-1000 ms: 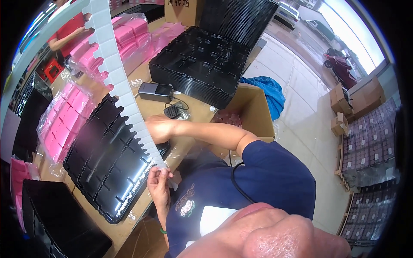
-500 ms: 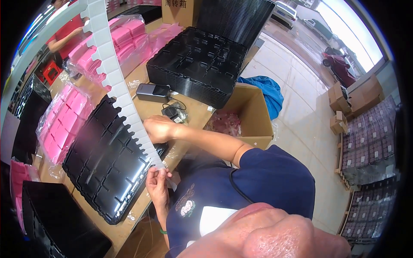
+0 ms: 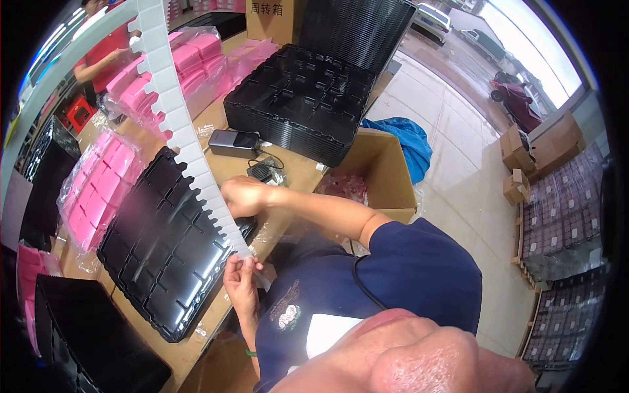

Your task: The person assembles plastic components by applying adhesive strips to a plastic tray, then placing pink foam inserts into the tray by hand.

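A long white strip (image 3: pixel 177 108) with a notched edge slants down across the view to my left hand (image 3: pixel 242 283). The left finger and thumb are pinched together at its lower end, and a thin pale piece hangs beside them. My right hand (image 3: pixel 246 198) is curled behind the strip, near the upper edge of a black moulded tray (image 3: pixel 160 252). Its fingertips are hidden, so what they hold, if anything, does not show. The tray lies tilted on the cardboard-covered table (image 3: pixel 118 298), its pockets facing up.
A power bank (image 3: pixel 234 142) with a cable lies beyond my right hand. Stacked black trays (image 3: pixel 295 98) stand behind it. Wrapped pink foam pieces (image 3: pixel 101 190) lie left of the tray. An open carton (image 3: pixel 390 177) is beside the table. A person in red (image 3: pixel 108 52) stands at the back.
Both of my hands keep nearly the same pose and place. The view has shifted very slightly. At the back, the person in red has moved an arm a little.
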{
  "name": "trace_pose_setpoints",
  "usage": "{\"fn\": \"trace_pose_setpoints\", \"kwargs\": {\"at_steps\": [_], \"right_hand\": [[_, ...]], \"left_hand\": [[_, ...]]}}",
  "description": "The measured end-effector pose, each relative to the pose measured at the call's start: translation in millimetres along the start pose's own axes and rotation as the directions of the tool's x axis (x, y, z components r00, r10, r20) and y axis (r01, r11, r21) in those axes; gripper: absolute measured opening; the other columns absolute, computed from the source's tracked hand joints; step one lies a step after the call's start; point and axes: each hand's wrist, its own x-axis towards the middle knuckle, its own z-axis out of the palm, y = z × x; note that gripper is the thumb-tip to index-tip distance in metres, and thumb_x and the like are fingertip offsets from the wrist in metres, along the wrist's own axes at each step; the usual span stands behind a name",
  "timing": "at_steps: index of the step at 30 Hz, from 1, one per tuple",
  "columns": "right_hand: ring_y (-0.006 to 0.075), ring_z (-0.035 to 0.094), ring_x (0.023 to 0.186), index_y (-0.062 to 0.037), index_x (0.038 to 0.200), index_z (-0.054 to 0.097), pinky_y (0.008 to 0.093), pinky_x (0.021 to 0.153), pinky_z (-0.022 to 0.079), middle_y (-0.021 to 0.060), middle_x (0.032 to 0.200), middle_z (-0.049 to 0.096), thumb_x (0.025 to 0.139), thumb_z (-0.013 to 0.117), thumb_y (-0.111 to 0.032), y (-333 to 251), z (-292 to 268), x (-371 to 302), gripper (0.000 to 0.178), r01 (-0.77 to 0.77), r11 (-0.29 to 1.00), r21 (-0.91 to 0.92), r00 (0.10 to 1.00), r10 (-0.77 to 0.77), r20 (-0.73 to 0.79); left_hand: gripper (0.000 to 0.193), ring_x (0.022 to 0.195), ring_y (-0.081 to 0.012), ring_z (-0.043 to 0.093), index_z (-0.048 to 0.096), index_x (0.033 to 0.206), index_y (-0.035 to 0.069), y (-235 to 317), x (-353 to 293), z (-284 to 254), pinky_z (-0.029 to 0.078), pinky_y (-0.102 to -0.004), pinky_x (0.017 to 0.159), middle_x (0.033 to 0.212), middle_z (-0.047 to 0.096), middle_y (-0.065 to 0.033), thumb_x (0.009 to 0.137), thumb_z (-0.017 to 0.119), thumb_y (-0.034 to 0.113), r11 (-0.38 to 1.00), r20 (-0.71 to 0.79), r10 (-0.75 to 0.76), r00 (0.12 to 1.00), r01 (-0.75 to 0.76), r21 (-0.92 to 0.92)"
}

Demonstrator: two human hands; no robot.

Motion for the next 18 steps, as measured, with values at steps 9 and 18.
{"fn": "trace_pose_setpoints", "kwargs": {"at_steps": [9,18], "right_hand": [[0.0148,0.067,0.067,-0.0037,0.08,0.075,0.0286,0.065,0.052,0.0086,0.073,0.072,0.072,0.072,-0.015,3,-9,-13,0.014,-0.01,0.953,0.304,0.994,-0.023,0.105],[0.0079,0.062,0.079,-0.003,0.095,0.067,0.0241,0.073,0.051,0.0007,0.087,0.067,0.09,0.068,-0.013,47,-16,-74,0.011,-0.107,0.541,0.834,0.99,0.131,0.041]], "left_hand": [[0.014,0.077,-0.0156,0.063,0.056,0.107,0.003,3,-1,2,0.051,-0.0268,0.074,0.09,0.067,-0.0119,0.094,0.062,0.002,1.0,-0.01,-0.008,1.0,0.008,0.01],[0.017,0.077,-0.0157,0.062,0.056,0.108,0.003,2,-7,3,0.05,-0.0269,0.074,0.091,0.067,-0.0113,0.093,0.063,0.002,1.0,-0.013,-0.03,0.999,0.031,0.007]]}}
